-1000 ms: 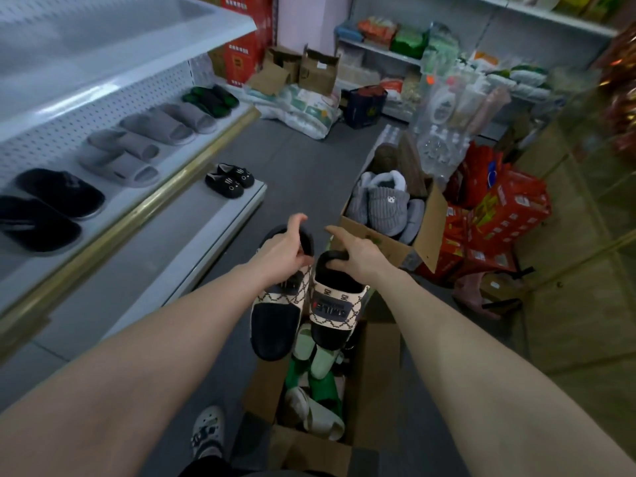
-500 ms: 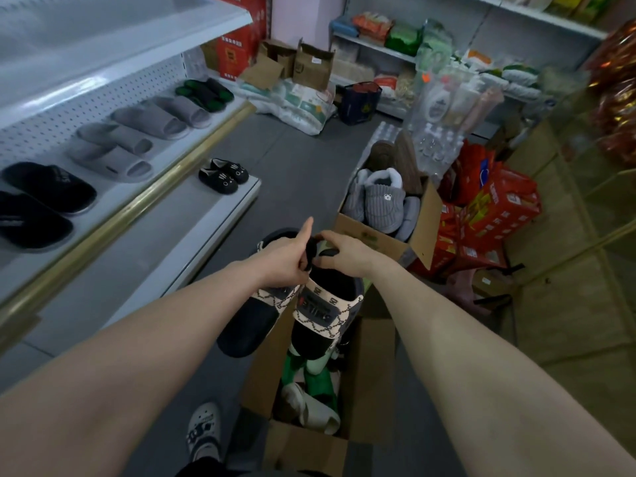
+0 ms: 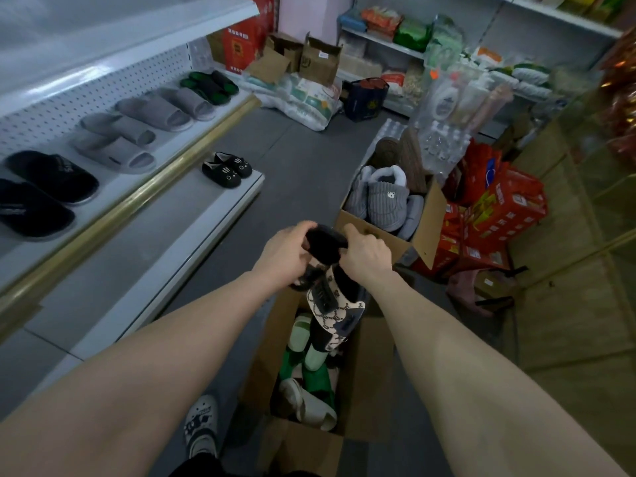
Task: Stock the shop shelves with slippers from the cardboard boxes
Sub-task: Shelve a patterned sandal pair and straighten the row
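My left hand (image 3: 287,251) and my right hand (image 3: 366,254) are both curled around the heel end of the patterned slippers (image 3: 330,301), a black pair with beige printed straps. The two are pressed against each other, toes hanging down. My fingers wrap the black heels from either side, thumbs on top, knuckles close together. The pair hangs over the open cardboard box (image 3: 373,373) on the floor in front of me, its toes just above the green and pale slippers (image 3: 309,354) heaped inside, with a white slipper (image 3: 311,406) lying nearer my side of the box. Beyond my hands stands a second box (image 3: 430,222), holding grey plush slippers (image 3: 387,201). To my left, the lower shelf (image 3: 155,242) carries one small pair of black cat-face slippers (image 3: 227,168) near its far end. The upper shelf (image 3: 192,139) has a row of pairs: black slippers (image 3: 51,177) nearest me, then grey slides (image 3: 113,146), more grey slides beyond them, and dark green-lined slippers (image 3: 210,85) at the far end. My foot in a white clog (image 3: 201,425) stands just left of the near box.
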The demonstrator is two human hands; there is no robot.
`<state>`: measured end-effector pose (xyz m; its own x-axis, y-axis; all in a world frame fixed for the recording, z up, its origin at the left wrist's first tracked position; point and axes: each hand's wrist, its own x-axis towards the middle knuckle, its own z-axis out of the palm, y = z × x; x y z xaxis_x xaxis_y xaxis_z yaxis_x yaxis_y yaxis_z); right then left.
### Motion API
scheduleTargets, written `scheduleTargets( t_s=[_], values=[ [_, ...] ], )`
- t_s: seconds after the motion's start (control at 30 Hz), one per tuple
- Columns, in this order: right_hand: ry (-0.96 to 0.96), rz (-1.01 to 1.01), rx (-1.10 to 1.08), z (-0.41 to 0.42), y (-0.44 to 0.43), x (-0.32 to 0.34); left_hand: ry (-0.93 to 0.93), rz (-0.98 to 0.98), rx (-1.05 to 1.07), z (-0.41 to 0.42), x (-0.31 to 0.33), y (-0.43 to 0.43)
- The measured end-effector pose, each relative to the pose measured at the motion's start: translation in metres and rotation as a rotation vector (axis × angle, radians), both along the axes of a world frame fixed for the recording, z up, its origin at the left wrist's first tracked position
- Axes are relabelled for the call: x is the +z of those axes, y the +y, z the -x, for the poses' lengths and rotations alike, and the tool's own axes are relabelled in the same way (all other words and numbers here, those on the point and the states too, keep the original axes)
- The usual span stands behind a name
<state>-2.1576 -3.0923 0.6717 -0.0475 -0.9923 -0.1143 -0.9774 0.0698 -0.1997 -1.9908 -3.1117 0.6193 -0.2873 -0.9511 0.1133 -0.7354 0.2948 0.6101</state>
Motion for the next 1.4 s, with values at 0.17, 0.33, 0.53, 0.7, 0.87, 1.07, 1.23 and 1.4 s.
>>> scheduleTargets(
  t_s=[0.17,0.33,0.53,0.7,0.87,1.07,1.23,1.4],
  values=[
    [-0.232,0.066,-0.349,0.007,0.003,-0.006,-0.098,-0.605,0.22,0.006,-0.001,0.005],
    [-0.354,0.067,-0.484,0.008,-0.004,-0.004,0.524,-1.048,0.383,0.015,-0.008,0.011],
    [-0.322,-0.046,-0.429,0.003,-0.013,-0.005,0.687,-0.995,0.401,-0.008,-0.018,0.019],
    [-0.217,-0.105,-0.356,-0.037,-0.02,-0.023,0.434,-0.802,0.492,-0.055,-0.047,0.04],
    [-0.414,-0.217,-0.432,-0.098,-0.031,-0.051,0.508,-0.695,0.777,-0.133,-0.072,0.064],
    [-0.883,-0.484,-0.517,-0.199,-0.056,-0.061,0.48,-0.488,0.925,-0.227,-0.055,0.088],
    [-0.974,-0.554,-0.402,-0.287,-0.044,-0.048,0.453,-0.386,0.952,-0.302,-0.034,0.101],
    [-0.946,-0.627,-0.452,-0.369,-0.029,-0.062,0.451,-0.315,1.018,-0.389,-0.037,0.117]
  ],
)
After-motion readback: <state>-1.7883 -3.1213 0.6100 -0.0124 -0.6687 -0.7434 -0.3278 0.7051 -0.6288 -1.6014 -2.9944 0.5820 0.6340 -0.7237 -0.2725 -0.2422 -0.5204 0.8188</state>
